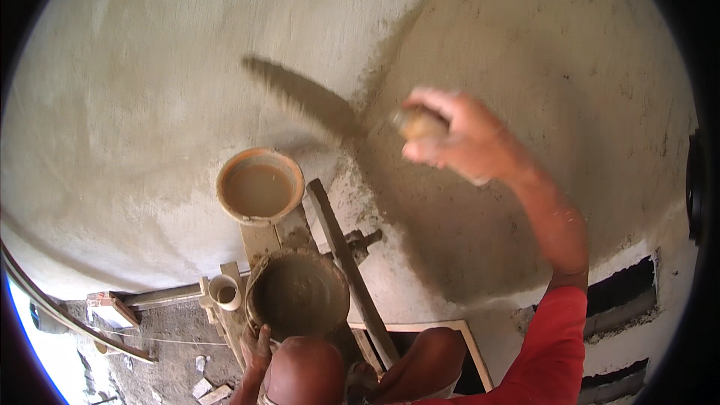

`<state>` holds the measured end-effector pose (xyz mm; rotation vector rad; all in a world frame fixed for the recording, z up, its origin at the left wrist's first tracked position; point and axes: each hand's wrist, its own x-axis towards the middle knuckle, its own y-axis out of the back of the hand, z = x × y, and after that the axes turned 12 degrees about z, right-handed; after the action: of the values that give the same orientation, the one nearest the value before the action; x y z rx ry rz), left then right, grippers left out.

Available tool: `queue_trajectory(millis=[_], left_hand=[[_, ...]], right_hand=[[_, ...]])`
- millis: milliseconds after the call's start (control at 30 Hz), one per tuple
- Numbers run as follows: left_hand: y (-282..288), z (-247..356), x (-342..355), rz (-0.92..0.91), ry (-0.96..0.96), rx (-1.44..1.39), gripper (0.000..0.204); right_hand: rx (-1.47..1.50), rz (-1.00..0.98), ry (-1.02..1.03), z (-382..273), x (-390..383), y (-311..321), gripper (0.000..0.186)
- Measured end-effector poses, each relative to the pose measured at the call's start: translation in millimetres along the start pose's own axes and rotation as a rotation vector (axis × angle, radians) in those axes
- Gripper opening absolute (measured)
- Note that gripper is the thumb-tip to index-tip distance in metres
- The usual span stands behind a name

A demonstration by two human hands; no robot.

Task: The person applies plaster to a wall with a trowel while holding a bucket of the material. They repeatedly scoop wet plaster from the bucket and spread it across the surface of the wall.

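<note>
My right hand, raised in front of the plastered wall, is closed round the brownish handle of what looks like a trowel. Its long dark blade is smeared by motion and points up and left. Low in the view, my left hand grips the near left rim of a bucket beside my knee; part of the hand is hidden. Grey wet mortar lies in the bucket. Just beyond it stands an orange-brown basin with cloudy water.
Wet grey plaster covers the right wall, meeting the paler left wall at a corner. A long wooden straightedge leans beside the bucket. Dark openings break the wall at lower right. Rubble lies on the ground below.
</note>
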<state>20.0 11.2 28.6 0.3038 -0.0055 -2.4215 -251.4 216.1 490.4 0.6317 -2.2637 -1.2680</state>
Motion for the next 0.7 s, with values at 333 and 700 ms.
queue_trajectory(millis=[333, 700], left_hand=[[-4, -43, 10, -0.005, 0.012, -0.097, 0.033], [1, -22, -1, 0.015, -0.077, -0.08, 0.033]], right_hand=[[-0.399, 0.741, -0.412, 166, 102, 190, 0.053], [-0.205, 0.066, -0.483, 82, -12, -5, 0.046]])
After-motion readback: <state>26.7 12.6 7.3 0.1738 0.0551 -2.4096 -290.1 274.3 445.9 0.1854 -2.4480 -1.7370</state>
